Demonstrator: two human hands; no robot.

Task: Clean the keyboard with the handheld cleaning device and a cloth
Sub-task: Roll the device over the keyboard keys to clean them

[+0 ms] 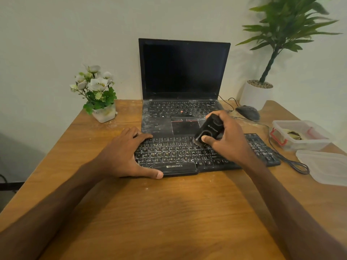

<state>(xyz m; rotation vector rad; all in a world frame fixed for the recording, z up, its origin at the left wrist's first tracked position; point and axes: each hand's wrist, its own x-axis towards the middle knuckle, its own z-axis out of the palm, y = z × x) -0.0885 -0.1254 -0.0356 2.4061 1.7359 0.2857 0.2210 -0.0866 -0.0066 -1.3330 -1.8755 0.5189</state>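
My right hand (223, 142) clamps the black handheld cleaning device (210, 128), bristles touching the dusty keyboard (178, 154) just under its thumb; my left hand (127, 152) rests flat, fingers straight, on the keyboard's left end. Beyond both hands stands an open laptop (184, 72)

**Dim, warm, soft light**

Low indoor light, colours muted. Soft shadows: the plant (293, 25) throws one leftward on the wall (56, 34), the forearms on the table (169, 212). Laptop screen (184, 68) reads flat black. Keyboard (178, 156) legends smeared. Wide-angle bowing at the table edges; bottom corners soft.
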